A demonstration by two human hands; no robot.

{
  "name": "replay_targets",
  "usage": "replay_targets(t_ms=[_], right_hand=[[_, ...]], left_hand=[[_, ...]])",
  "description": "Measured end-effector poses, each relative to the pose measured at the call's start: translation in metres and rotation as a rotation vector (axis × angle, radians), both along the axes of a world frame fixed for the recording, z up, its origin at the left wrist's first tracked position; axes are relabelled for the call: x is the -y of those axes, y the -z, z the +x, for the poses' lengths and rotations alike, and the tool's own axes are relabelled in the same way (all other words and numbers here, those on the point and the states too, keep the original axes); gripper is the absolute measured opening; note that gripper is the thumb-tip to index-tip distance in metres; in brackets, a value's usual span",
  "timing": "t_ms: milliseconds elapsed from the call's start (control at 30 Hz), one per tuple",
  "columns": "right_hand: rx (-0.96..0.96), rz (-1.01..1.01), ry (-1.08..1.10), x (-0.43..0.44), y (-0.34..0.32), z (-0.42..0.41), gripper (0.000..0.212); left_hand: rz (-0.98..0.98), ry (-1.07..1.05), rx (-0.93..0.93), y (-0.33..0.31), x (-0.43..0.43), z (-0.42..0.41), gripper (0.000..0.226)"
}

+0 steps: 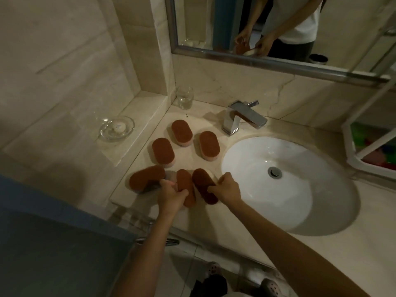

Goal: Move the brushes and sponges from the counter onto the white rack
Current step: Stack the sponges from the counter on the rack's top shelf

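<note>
Both hands are loaded: your left hand [173,195] has its fingers curled round the middle sponge [186,188], and your right hand [227,189] pinches the next sponge [202,183] along its side. Both are at the counter's [216,122] front edge, long axes running away from you, the right one tipped a little leftward. The white rack [347,144] sits well off to your right, across the sink [246,168], so your right hand is the nearer carrier. These are rounded ovals, coarse brown scrub face over a pale, soft-looking base. A fourth sponge [145,177] lies just beside your left knuckles; whether it touches them I can't tell. Three back sponges [182,132] wait flat, brown side up.
</note>
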State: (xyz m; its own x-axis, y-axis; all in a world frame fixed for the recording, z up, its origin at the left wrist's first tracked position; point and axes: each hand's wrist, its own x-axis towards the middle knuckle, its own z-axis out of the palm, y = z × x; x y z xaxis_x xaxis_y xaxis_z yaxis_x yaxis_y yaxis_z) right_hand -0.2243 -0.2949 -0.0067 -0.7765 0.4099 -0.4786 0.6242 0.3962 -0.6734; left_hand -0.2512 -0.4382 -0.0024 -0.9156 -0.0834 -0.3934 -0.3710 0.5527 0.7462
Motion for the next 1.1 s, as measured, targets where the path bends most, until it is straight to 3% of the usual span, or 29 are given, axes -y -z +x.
replay_targets(t_ms=[133, 300, 600, 733, 900, 1033, 1100], right_hand=[[-0.207, 0.031, 0.138, -0.033, -0.043, -0.002, 0.030], [-0.437, 0.052, 0.334, -0.091, -0.109, 0.003, 0.028], [-0.745, 0.174, 0.559, -0.235, -0.220, 0.058, 0.027], [-0.817, 0.186, 0.615, -0.298, -0.253, 0.089, 0.030], [-0.843, 0.157, 0.612, -0.386, -0.285, 0.124, 0.024], [-0.790, 0.032, 0.649, -0.458, -0.294, 0.134, 0.020], [-0.774, -0.019, 0.682, -0.493, -0.296, 0.131, 0.029]], left_hand=[[0.090, 0.002, -0.139, -0.046, -0.035, -0.010, 0.033], [0.293, 0.126, -0.269, -0.112, -0.107, -0.027, 0.034], [0.447, 0.389, -0.454, -0.220, -0.257, -0.006, 0.030], [0.488, 0.485, -0.529, -0.255, -0.320, 0.013, 0.027], [0.401, 0.586, -0.609, -0.295, -0.402, 0.040, 0.033], [0.440, 0.632, -0.489, -0.314, -0.470, 0.041, 0.057], [0.469, 0.603, -0.414, -0.319, -0.502, 0.034, 0.071]])
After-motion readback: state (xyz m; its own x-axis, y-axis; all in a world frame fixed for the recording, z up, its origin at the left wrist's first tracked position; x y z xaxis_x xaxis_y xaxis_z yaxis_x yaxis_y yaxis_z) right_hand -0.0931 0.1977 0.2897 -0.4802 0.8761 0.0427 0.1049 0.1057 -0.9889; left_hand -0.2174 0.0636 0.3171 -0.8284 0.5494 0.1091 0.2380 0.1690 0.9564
